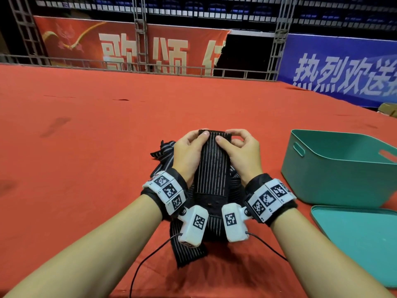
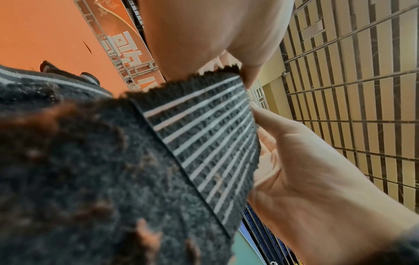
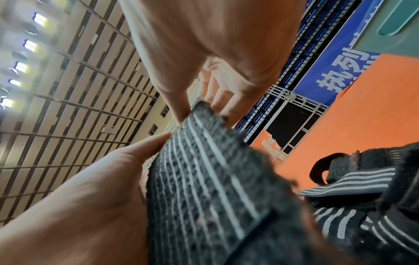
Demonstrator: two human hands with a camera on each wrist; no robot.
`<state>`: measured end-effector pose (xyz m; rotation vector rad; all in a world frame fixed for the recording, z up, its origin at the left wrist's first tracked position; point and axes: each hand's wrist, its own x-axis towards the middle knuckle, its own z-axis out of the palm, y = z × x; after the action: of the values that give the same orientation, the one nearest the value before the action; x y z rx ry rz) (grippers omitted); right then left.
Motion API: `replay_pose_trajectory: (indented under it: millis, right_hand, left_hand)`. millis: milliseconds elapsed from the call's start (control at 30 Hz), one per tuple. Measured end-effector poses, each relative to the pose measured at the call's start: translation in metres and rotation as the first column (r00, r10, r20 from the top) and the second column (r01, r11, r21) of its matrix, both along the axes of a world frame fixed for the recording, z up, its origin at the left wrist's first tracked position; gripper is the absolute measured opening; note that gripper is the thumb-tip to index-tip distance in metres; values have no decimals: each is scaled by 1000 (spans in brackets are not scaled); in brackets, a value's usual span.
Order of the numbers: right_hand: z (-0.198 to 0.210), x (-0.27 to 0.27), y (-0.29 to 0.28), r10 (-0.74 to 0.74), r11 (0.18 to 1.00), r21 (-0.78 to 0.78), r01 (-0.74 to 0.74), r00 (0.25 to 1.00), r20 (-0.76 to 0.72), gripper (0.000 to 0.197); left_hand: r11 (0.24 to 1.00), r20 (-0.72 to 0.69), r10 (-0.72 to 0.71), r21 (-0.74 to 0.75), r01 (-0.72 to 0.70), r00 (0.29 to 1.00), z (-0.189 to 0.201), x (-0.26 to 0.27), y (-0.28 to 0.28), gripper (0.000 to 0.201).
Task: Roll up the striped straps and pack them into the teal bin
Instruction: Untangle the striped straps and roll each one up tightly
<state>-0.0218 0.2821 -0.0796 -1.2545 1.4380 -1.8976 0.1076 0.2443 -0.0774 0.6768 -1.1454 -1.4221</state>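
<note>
A black strap with thin white stripes [image 1: 212,168] is lifted by its far end above a pile of more striped straps [image 1: 165,151] on the red carpet. My left hand [image 1: 202,135] pinches its top left corner, thumb on the striped face. My right hand [image 1: 225,137] pinches the top right corner the same way. The left wrist view shows the strap [image 2: 204,134] close up, with my left hand [image 2: 246,78] pinching its edge. In the right wrist view my right hand [image 3: 197,109] grips the strap [image 3: 199,170] end. The teal bin [image 1: 322,179] stands to the right, and what shows of its inside is bare.
A teal lid [image 1: 365,237] lies flat on the carpet in front of the bin. Cables run from the wrist cameras toward me. Metal railings and red and blue banners border the carpet at the back. More straps [image 3: 351,188] lie heaped under my wrists.
</note>
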Motion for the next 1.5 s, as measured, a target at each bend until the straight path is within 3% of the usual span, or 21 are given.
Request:
replay_pose_trajectory:
  millis: [133,267,467,633,867,1000,1100,1200,1267,1367,1500]
  right_hand:
    - [2,-6,-3,-33,994,106,38,998,-51,36]
    - [10,-14,0,9,996,90,6,986,-167,21]
    - [6,-8,6,151,988,16,-153,985,80,19]
    - [1,-4,8,133,991,-4,-134,979,154,22]
    - [-1,-11,14,308,950,42,-309,951,34,24]
    - [-1,-8,16,284,958,28,-285,958,24,26]
    - [-2,-6,16,254,967,35,-254,967,10,29]
    - [-5,-7,14,244,969,41,-244,970,6,27]
    - [-7,-7,14,248,968,41,-249,968,23,28]
    - [-10,-7,13,281,957,49,-284,958,57,32]
    - [-14,-8,12,409,901,36,-433,872,269,28]
  left_hand:
    - [997,17,54,-62,-53,998,0,-1,-1,17]
    - [993,52,63,-107,-57,997,1,0,-4,14]
    - [987,78,72,-147,-60,994,-3,2,-6,12]
    - [985,158,-95,-130,116,983,-2,10,-6,15]
    - [971,242,-49,-215,103,969,-7,17,-10,14]
    - [978,263,-87,-160,132,961,-10,11,-4,14]
    - [986,203,-128,-83,147,971,-8,10,2,11]
    - [983,202,-164,-54,178,966,-5,12,1,48]
    - [980,307,-53,-165,108,950,-7,13,-4,35]
    - [973,317,-3,-219,76,949,-13,14,-10,7]
    - [965,327,30,-255,58,944,-21,17,-11,10]
